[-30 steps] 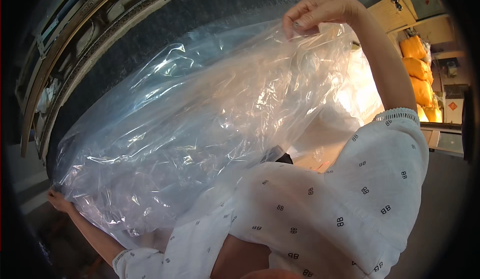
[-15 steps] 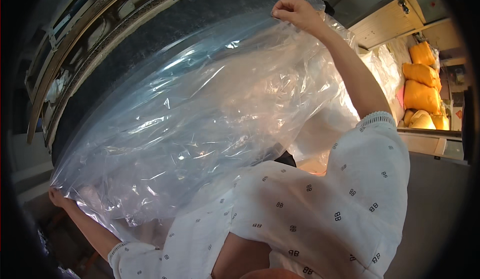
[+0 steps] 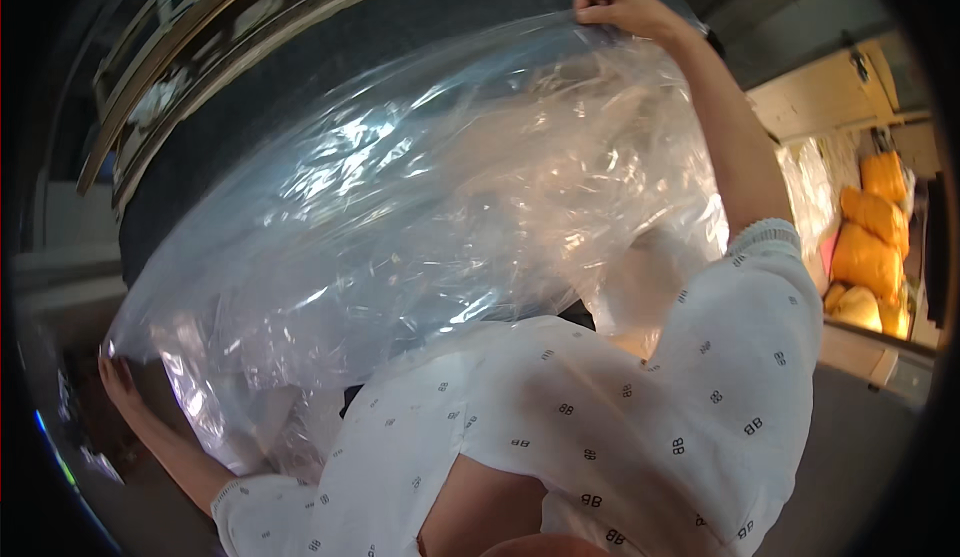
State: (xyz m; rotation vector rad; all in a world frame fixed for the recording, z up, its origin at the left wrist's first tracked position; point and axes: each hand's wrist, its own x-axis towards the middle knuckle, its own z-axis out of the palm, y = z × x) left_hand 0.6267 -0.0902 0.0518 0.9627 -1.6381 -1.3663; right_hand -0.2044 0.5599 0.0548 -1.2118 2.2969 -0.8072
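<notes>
Large clear crinkled plastic bag [image 3: 420,247] stretched wide before chest. Right hand [image 3: 615,5] pinches top edge, raised high. Left hand [image 3: 118,377] grips lower-left corner. Orange sacks [image 3: 875,247] far right.

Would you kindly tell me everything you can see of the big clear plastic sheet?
The clear plastic sheet is thin, glossy and heavily crinkled, with bright glare patches. It is stretched out slantwise in front of the person, from lower left to upper right. The right hand pinches its top edge up high; the left hand grips its lower corner. Whether it is a bag or a single sheet cannot be told.
</notes>
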